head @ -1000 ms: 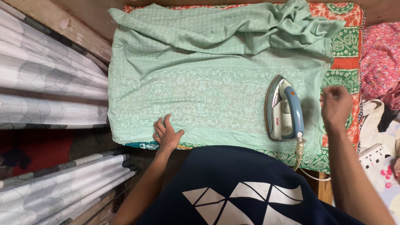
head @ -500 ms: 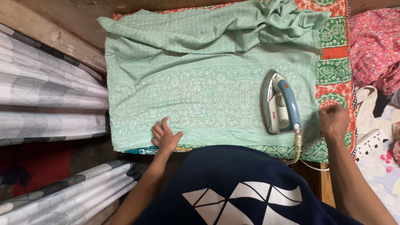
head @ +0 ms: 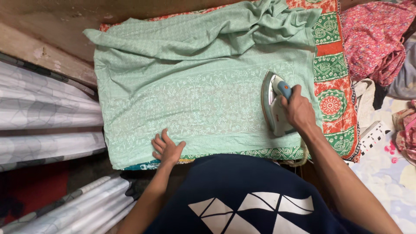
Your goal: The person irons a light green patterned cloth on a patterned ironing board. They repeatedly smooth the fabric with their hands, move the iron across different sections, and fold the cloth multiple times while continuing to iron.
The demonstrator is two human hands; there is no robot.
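A pale green embroidered cloth (head: 203,86) lies spread over a red and green patterned pad (head: 336,73), with its far part bunched in folds. My left hand (head: 167,148) rests flat on the cloth's near edge, fingers spread. A blue and white electric iron (head: 274,100) lies on the cloth's right side. My right hand (head: 298,110) is wrapped around its blue handle. The iron's cord (head: 299,158) hangs off the near edge.
Grey and white patterned rolls (head: 47,112) lie at the left. A pile of pink floral fabric (head: 377,39) sits at the upper right. A white power strip (head: 375,136) lies right of the pad, on a light printed sheet.
My right hand moved left from beside the iron and took hold of its handle. The view shifted, so everything sits further left. My left hand stayed on the cloth.
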